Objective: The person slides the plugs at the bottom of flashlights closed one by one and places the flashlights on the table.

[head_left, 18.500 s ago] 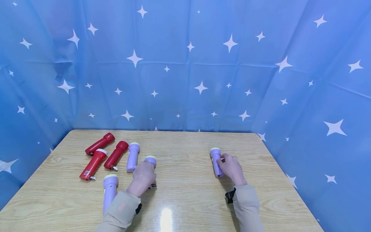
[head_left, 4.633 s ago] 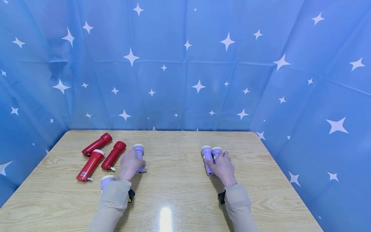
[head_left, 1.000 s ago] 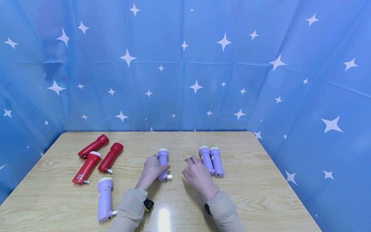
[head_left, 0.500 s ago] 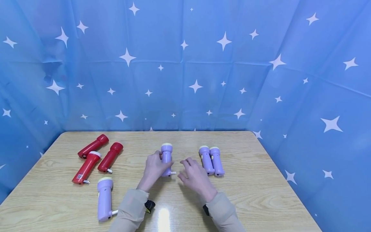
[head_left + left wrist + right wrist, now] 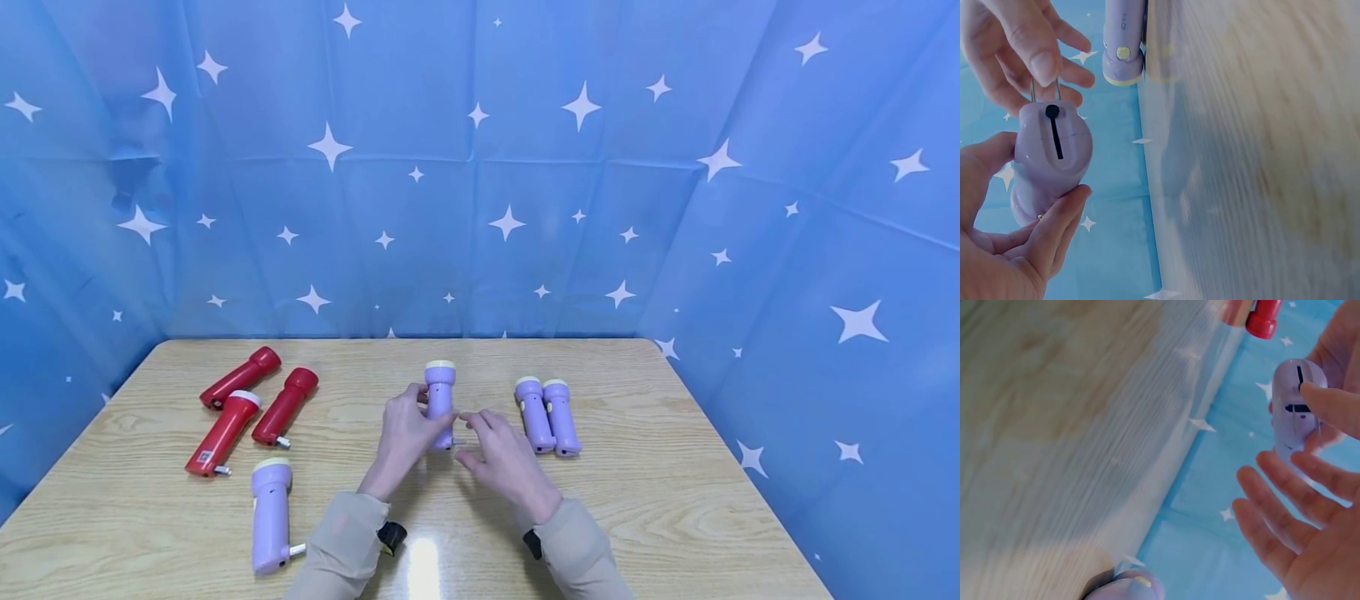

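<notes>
My left hand (image 5: 405,429) grips a purple flashlight (image 5: 440,393) above the middle of the table, its pale lens end pointing away from me. In the left wrist view, two thin metal plug prongs (image 5: 1045,92) stick out from the side of its butt end, beside a dark slot. My right hand (image 5: 508,457) is just right of the flashlight with fingers spread. Its thumb (image 5: 1043,65) is at the prongs; whether it touches them I cannot tell. In the right wrist view the flashlight's butt end (image 5: 1288,428) is partly covered by that thumb.
Two purple flashlights (image 5: 534,417) lie side by side at the right. Another purple flashlight (image 5: 271,517) with its plug out lies at the front left. Three red flashlights (image 5: 228,433) lie behind it. A starry blue curtain (image 5: 480,167) hangs beyond the wooden table (image 5: 675,500).
Since a second ago, my left hand has lifted the purple flashlight slightly, moving right and away from me. My right hand has shifted a little left toward its plug. Earlier, the right-hand pair came together.
</notes>
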{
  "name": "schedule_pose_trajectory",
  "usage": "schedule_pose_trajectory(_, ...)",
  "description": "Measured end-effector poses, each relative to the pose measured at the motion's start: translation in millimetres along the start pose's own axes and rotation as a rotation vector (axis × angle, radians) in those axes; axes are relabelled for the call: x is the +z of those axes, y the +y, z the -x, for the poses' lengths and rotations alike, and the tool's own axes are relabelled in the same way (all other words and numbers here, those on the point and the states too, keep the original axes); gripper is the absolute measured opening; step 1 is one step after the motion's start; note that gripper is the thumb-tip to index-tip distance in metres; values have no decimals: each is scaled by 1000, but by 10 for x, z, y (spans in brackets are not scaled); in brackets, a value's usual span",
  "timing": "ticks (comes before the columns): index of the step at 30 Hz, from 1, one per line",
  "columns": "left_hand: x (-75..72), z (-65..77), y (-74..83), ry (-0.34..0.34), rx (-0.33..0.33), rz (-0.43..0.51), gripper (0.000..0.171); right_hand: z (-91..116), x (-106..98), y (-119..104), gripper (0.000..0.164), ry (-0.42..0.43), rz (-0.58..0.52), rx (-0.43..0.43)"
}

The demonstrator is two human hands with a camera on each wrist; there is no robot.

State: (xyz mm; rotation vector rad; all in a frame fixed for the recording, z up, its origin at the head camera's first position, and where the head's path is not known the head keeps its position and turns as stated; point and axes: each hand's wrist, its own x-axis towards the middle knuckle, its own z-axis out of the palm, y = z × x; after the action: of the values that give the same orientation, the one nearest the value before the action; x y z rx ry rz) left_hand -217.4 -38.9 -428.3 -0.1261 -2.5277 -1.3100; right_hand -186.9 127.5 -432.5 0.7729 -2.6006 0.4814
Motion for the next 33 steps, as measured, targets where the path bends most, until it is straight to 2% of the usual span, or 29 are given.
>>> schedule_pose_trajectory(12,-12,23,43,-12,-16,68,54,-8,-26,-17,48,42,-45,-57)
schedule_pose_trajectory(33,-56,39,129,-8,-42,105,52,-38,-86,-74,41,31,-37,-30)
